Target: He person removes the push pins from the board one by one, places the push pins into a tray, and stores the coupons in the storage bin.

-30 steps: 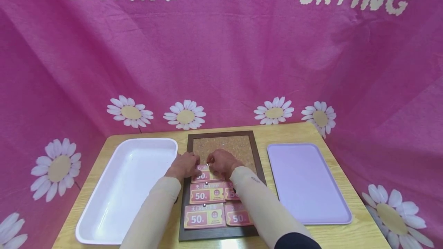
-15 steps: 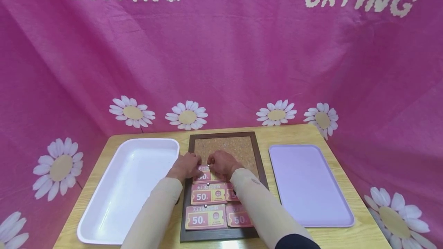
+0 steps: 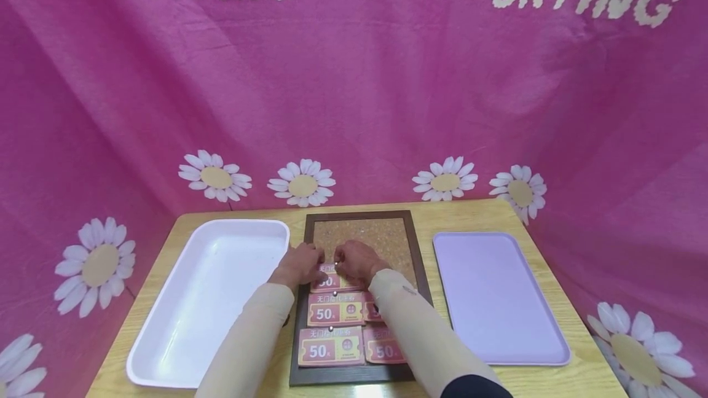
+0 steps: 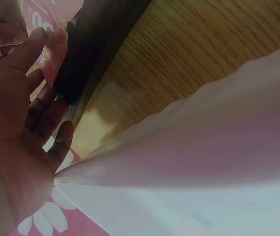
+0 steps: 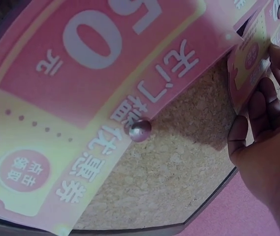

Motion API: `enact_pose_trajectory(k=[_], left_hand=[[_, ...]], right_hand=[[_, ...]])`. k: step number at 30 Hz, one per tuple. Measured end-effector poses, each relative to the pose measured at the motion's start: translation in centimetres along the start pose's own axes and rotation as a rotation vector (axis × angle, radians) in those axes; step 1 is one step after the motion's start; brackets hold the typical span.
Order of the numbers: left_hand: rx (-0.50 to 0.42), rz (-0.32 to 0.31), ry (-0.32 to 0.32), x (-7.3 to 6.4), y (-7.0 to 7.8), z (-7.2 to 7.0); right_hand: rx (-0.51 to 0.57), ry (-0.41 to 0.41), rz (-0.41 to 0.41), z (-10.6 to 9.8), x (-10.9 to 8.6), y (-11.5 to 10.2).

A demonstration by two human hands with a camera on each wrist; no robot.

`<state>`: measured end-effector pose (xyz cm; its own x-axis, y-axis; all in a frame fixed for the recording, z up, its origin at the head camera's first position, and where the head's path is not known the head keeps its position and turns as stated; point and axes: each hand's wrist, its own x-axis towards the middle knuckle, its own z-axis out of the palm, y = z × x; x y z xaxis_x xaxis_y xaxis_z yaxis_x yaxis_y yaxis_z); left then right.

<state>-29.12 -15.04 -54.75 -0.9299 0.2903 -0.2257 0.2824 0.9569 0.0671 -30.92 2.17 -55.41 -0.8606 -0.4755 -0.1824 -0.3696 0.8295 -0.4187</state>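
Note:
A cork board (image 3: 381, 235) in a dark brown frame lies on the table, with red and yellow 50 coupons in rows over its nearer half. My left hand (image 3: 301, 265) reaches over the frame's left side, its thumb resting on the left end of the farthest coupon (image 3: 327, 283). In the left wrist view, the fingers of this hand (image 4: 12, 113) are loosely bent beside the frame. My right hand (image 3: 361, 260) pinches a small round-headed pushpin (image 3: 336, 264) at that coupon's top edge. In the right wrist view, another pushpin (image 5: 140, 131) sits at the top edge of a nearer coupon (image 5: 95, 73).
Left of the board stands a deep white tray (image 3: 139, 349), close to my left forearm. A flat lilac tray (image 3: 498, 300) lies to the right. A pink cloth (image 3: 354, 109) with daisies hangs behind the table (image 3: 581, 367).
The head view has shifted slightly, so the board and trays appear a little farther right. Both hands stay at the same coupon, with the right fingers still at the pushpin.

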Motion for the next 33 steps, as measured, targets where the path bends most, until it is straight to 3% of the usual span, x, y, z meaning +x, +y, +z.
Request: enact_pose_trajectory(k=[33], left_hand=[[-0.043,-0.023,-0.017,-0.22,0.28,-0.47]], right_hand=[[0.068,-0.014,0.048,-0.1,0.17,-0.09]])
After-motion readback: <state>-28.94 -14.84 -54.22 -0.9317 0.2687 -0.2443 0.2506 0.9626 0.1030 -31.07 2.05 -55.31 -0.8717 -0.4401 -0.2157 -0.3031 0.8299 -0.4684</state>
